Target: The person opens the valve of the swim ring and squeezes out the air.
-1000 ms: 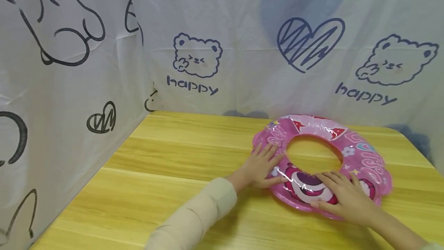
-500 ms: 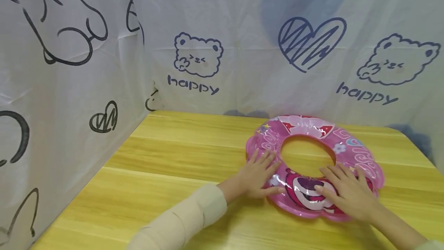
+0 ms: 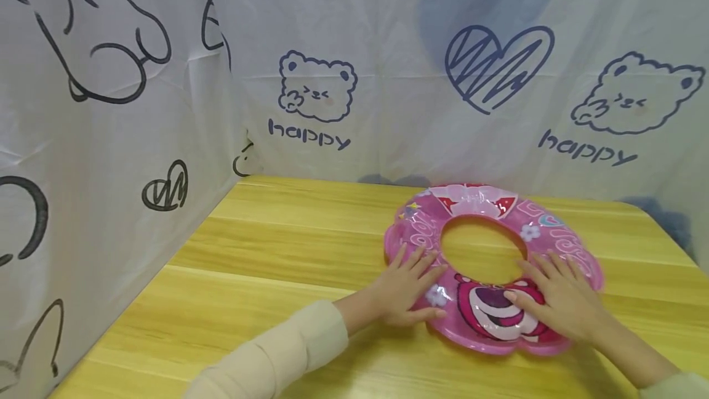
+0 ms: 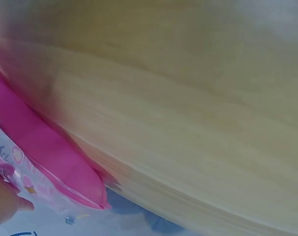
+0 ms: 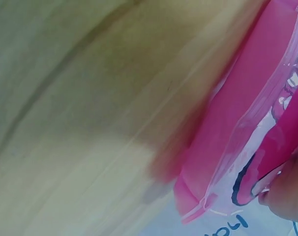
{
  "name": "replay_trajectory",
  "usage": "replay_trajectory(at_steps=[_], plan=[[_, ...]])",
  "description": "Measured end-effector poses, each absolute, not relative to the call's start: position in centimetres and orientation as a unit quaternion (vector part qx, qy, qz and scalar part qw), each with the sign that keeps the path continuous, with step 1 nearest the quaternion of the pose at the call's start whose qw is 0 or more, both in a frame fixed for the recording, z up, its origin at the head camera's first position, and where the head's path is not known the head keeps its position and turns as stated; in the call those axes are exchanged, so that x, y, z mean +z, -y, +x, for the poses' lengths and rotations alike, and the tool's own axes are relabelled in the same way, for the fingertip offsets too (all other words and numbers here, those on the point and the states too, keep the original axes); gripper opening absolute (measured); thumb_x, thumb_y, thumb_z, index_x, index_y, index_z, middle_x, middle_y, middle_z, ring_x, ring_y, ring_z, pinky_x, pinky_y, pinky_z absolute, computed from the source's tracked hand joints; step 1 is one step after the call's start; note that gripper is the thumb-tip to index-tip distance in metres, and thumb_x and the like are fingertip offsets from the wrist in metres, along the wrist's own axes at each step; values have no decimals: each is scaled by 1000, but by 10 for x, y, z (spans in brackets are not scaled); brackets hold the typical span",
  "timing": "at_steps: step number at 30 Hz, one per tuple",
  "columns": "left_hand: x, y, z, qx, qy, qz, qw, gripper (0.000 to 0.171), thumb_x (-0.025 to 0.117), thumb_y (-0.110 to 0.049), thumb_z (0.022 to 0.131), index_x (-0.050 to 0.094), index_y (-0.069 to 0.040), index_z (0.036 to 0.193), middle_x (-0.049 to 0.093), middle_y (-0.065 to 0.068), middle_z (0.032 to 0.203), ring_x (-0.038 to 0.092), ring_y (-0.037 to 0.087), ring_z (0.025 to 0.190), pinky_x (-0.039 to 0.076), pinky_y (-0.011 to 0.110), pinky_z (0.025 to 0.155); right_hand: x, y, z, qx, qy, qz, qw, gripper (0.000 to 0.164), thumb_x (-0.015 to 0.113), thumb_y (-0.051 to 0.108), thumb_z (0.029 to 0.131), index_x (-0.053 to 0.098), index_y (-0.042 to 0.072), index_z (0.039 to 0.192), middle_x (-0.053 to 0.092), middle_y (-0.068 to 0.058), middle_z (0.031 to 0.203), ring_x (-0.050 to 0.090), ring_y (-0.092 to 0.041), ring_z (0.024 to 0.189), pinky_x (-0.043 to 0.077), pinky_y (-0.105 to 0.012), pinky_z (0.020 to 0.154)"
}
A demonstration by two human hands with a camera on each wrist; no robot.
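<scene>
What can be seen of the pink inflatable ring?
The pink inflatable ring is glossy, apparently vinyl, with a scalloped edge and a round open centre. It looks inflated. Prints include flowers, pale-outlined lettering and, on the near side, a bear face partly covered by the right hand. It lies flat on the wood-grain table; the left hand rests on its left side.

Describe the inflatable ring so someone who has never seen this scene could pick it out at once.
Start at the yellow wood-grain table in front of the white cloth. Right of its centre lies a glossy pink inflatable ring with an open middle. Its bear face is filled in with colour, whereas the bears on the cloth are only dark outlines.
</scene>
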State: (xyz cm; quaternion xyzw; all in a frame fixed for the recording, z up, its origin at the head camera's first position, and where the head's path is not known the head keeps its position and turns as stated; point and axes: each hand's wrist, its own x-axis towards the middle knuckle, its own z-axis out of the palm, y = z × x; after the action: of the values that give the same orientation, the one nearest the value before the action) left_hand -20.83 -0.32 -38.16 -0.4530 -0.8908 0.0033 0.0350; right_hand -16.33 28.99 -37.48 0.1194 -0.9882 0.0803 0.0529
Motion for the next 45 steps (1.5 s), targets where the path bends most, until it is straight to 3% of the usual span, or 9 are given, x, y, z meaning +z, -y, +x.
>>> replay_trajectory(at_steps=[11, 22, 30, 38, 45], plan=[[-382, 14, -196, -4, 889, -457, 34, 74, 30, -61, 93, 16, -17, 150, 14, 10, 156, 4, 30, 145, 2, 52, 115, -373, -293, -170, 85, 990, 107, 36, 84, 50, 60, 85, 39, -5, 137, 27, -37, 141, 18, -56, 128, 18, -73, 99], [-383, 16, -180, -11, 887, -460, 50, 73, 31, -61, 93, 20, -15, 149, 19, 13, 155, 12, 34, 144, 7, 58, 114, -371, -299, -175, 97, 988, 119, 36, 90, 53, 58, 84, 32, -12, 138, 26, -39, 141, 14, -54, 131, 18, -69, 103], [-386, 23, -171, -12, 884, -464, 60, 71, 31, -59, 93, 23, -15, 148, 20, 12, 155, 12, 32, 144, 9, 56, 115, -370, -299, -175, 106, 985, 129, 33, 87, 50, 57, 87, 32, -11, 138, 25, -36, 143, 11, -52, 135, 1, -62, 112], [-385, 32, -162, -29, 882, -467, 52, 70, 30, -58, 94, 22, -15, 149, 18, 12, 155, 9, 32, 144, 7, 56, 115, -363, -300, -176, 129, 980, 147, 33, 84, 55, 52, 86, 33, -10, 139, 23, -35, 145, 8, -51, 137, 18, -69, 103], [-383, 44, -159, -43, 878, -474, 50, 65, 32, -54, 95, 25, -16, 148, 21, 9, 155, 13, 31, 144, 10, 56, 115, -361, -299, -178, 149, 975, 161, 22, 90, 59, 51, 84, 25, -8, 143, 19, -32, 148, 7, -48, 138, 19, -69, 102]])
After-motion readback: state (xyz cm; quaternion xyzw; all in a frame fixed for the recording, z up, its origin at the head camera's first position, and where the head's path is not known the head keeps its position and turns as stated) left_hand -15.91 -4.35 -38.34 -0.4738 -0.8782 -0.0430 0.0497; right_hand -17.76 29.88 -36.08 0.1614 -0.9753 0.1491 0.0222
